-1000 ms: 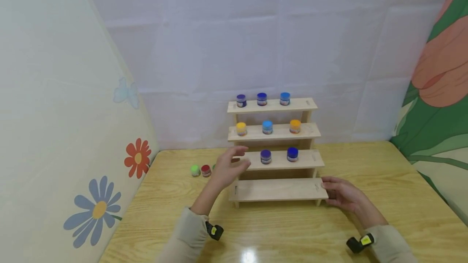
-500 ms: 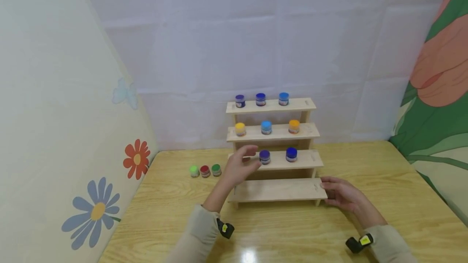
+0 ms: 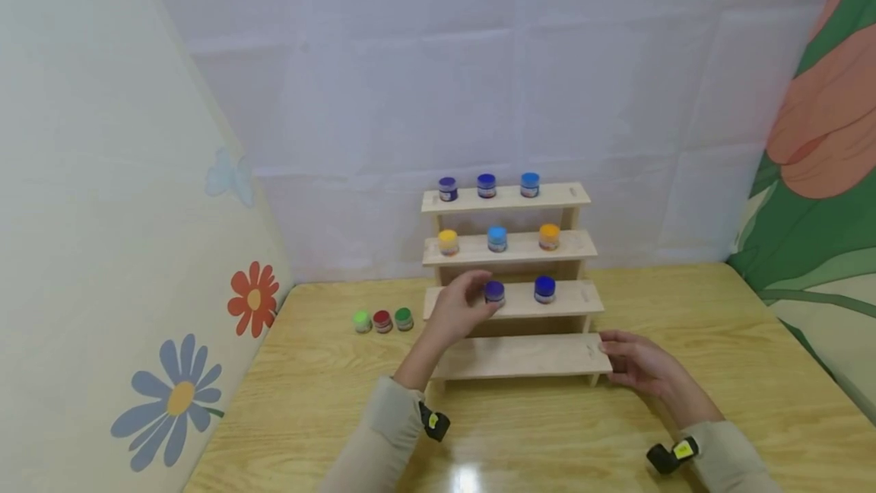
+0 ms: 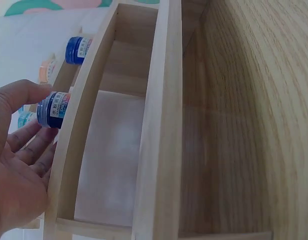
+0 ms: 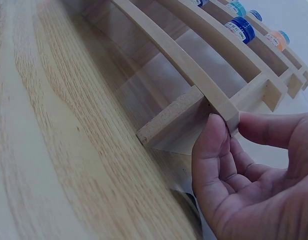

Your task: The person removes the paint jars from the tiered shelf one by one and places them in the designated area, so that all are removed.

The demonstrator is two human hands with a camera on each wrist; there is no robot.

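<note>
A four-step wooden display stand (image 3: 520, 357) stands on the table with small paint jars on its upper three shelves. On the second shelf from the bottom, a purple-lidded paint jar (image 3: 494, 293) sits between the thumb and fingers of my left hand (image 3: 460, 310). In the left wrist view, the thumb is at one side of that jar (image 4: 55, 109) and the fingers at the other. A dark blue jar (image 3: 544, 290) stands to its right. My right hand (image 3: 639, 364) pinches the right end of the bottom shelf, thumb and fingers on the board's corner (image 5: 226, 115).
On the table left of the stand, light green (image 3: 362, 322), red (image 3: 382, 321) and dark green (image 3: 404, 319) jars form a row. Yellow (image 3: 448, 243), light blue (image 3: 497, 239) and orange (image 3: 549, 237) jars occupy the third shelf. A white cloth (image 3: 383, 97) hangs behind.
My left hand has moved right along the second shelf and closed in around the purple-lidded paint jar, uncovering the dark green jar. My right hand has stayed at the shelf end.
</note>
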